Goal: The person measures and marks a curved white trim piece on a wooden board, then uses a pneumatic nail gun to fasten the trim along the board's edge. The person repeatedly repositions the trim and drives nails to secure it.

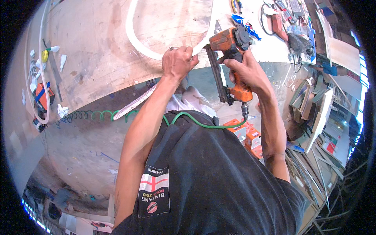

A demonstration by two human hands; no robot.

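Note:
My left hand [178, 62] is closed around the near curve of a white bent strip [138, 45], which forms a loop over the wooden table [94, 58]. In my right hand [252, 72] is an orange and black nail gun [241, 93], gripped by its handle. The gun's nose end reaches the strip just right of my left hand; whether it touches cannot be made out. A green air hose [203, 124] runs from the base of the gun across my black shirt and coils off to the left.
Pliers [236, 5], a blue wrapper [246, 26] and a red power tool [277, 25] lie at the table's far right. Another white bent strip [50, 100] is at the left. Orange boxes [252, 137] sit below; stacked boards [313, 102] lean at the right.

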